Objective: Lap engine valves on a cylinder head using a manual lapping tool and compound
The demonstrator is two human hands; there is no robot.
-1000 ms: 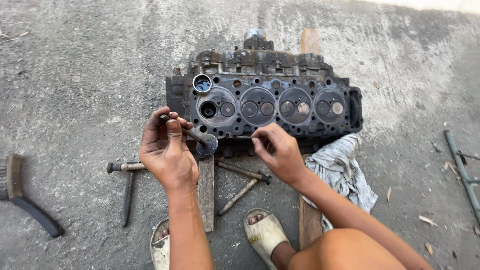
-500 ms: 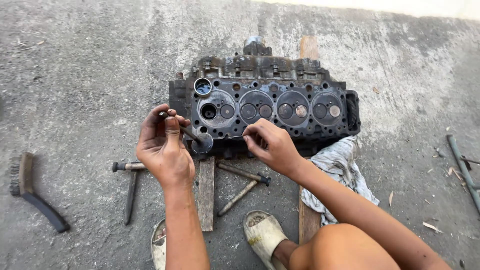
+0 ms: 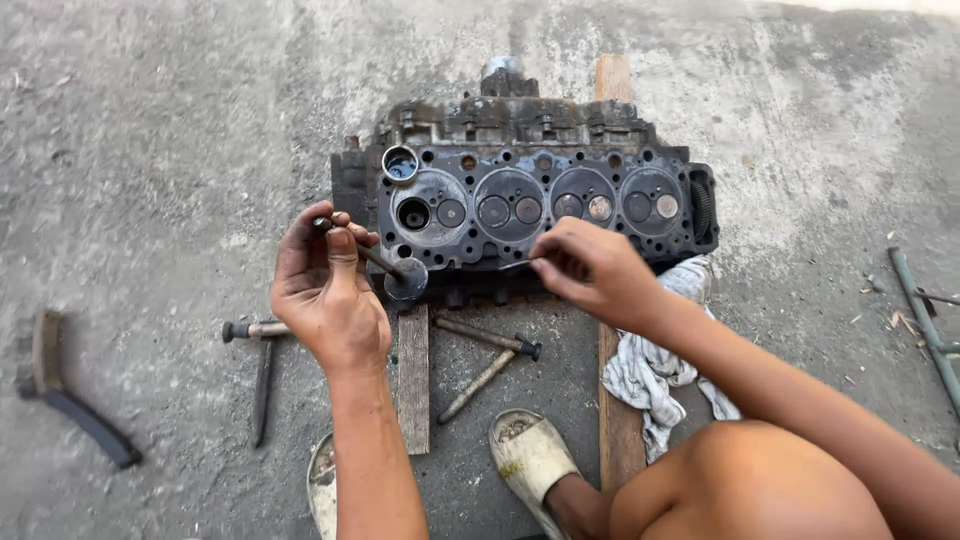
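Cylinder head, dark and greasy, stands on its side across two planks on the concrete floor, its flat face with four round chambers turned toward the person. The right plank runs under it and out past its top; the left plank sticks out from under its lower edge. A grey rag lies crumpled over the right plank, just below the head's lower right corner. Two sandalled feet show at the bottom, the right sandal between the planks. A wire brush lies well apart at the left edge of the floor, and a metal bar at the right edge. A hammer lies left of the left plank; two more long tools lie crossed between the planks.

The left hand has its fingers closed on the stem of a valve, whose round disc points at the head's lower left corner. The right hand pinches a thin small tool with narrow fingers, its tip near the head's lower edge; what the tool is cannot be told.
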